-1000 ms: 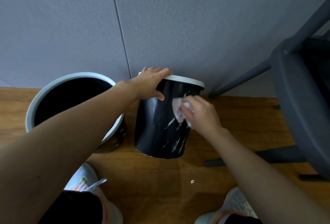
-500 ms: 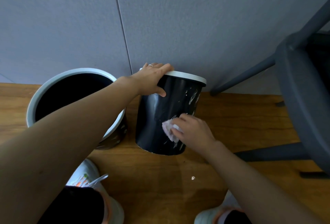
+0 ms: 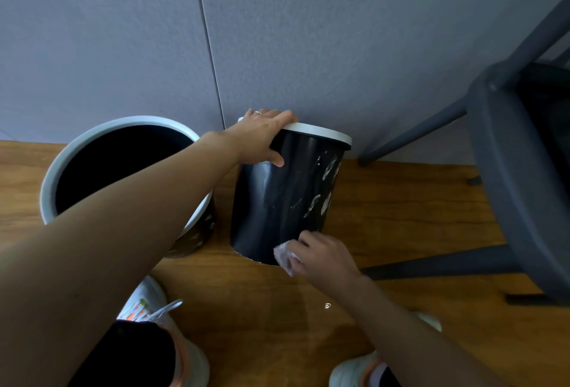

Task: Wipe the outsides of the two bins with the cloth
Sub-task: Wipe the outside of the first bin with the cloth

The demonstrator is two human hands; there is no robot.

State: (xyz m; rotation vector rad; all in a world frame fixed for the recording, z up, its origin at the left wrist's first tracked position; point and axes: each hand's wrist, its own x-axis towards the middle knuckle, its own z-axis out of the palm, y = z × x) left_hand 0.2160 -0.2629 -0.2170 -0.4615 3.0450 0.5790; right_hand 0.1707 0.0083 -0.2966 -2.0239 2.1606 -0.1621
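Two black bins with white rims stand on the wooden floor against the wall. The right bin [image 3: 277, 201] is tilted away from me, with white smears on its right side. My left hand [image 3: 262, 137] grips its rim, thumb on the outer wall. My right hand [image 3: 320, 254] holds a crumpled pale cloth [image 3: 285, 255] against the bin's bottom edge. The left bin [image 3: 66, 158] stands upright and open, partly behind my left forearm.
A dark grey chair [image 3: 509, 177] fills the right side, its legs reaching the floor beside the right bin. A grey panelled wall [image 3: 308, 32] stands just behind both bins. My two shoes [image 3: 154, 315] are at the bottom. A small white speck [image 3: 327, 305] lies on the floor.
My right hand has slid the cloth down the right bin's side, from near the rim to the bottom edge. My left hand has kept its hold on the rim.
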